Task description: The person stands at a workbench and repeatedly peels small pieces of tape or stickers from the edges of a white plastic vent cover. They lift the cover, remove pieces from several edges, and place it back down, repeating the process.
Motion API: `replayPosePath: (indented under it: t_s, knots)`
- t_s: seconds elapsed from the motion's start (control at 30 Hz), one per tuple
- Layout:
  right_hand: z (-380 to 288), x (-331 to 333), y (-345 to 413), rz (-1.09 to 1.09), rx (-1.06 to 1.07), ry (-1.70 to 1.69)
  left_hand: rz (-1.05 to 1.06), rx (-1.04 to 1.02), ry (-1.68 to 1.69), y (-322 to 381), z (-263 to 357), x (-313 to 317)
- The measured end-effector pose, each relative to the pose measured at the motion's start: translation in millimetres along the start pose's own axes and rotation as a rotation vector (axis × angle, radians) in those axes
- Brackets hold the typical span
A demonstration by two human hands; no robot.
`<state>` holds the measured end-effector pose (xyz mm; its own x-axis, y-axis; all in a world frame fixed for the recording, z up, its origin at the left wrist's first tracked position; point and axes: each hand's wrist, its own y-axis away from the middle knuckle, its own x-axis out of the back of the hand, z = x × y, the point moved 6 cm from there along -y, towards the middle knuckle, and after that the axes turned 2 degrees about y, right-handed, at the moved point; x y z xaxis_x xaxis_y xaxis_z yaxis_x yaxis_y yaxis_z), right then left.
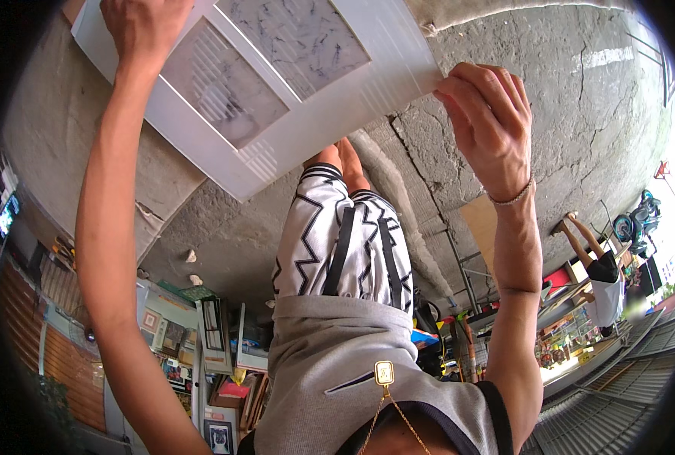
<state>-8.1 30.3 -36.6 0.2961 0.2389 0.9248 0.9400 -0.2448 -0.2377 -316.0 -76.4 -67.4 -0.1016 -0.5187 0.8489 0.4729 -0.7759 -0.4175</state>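
Note:
A large white board with two rectangular windows is in front of me, tilted across the view. Grey, marbled surfaces show within the windows, and striped reflections cross its glossy face. Between the thumb and fingers of my right hand, the board's right corner is pinched. My left hand is over the board at the upper left; its fingertips are cut off by the picture's top, so its grip cannot be made out. The board's near corner juts past a tan covered surface beneath it.
Cracked concrete floor spreads to the right, with a wooden sheet near my right forearm. Shelves with frames are at the lower left. A person stands at the far right near a motorcycle. Stones lie on the floor.

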Motion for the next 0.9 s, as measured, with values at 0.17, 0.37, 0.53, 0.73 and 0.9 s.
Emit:
replayPosePath:
  t_s: [0.17, 0.37, 0.53, 0.73, 0.9]
  knots:
    - [0.3, 0.6, 0.2, -0.008, 0.024, 0.018, -0.008, 0.018, 0.018, 0.0, -0.5, -0.9]
    - [-2.5, -1.8, 1.2, -0.035, -0.002, 0.018, -0.051, 0.034, -0.046, 6.6, -13.2, -3.5]
    - [-4.1, -2.3, 5.8, -0.073, 0.019, 0.069, 0.017, 0.015, -0.043, 8.0, -12.9, -8.5]
    - [1.9, -4.9, 20.0, -0.026, 0.025, 0.099, 0.054, 0.028, 0.013, 6.9, -6.9, -12.9]
    - [4.6, -7.1, 22.7, -0.025, 0.036, 0.115, 0.086, -0.002, 0.034, 6.1, 0.2, -1.5]
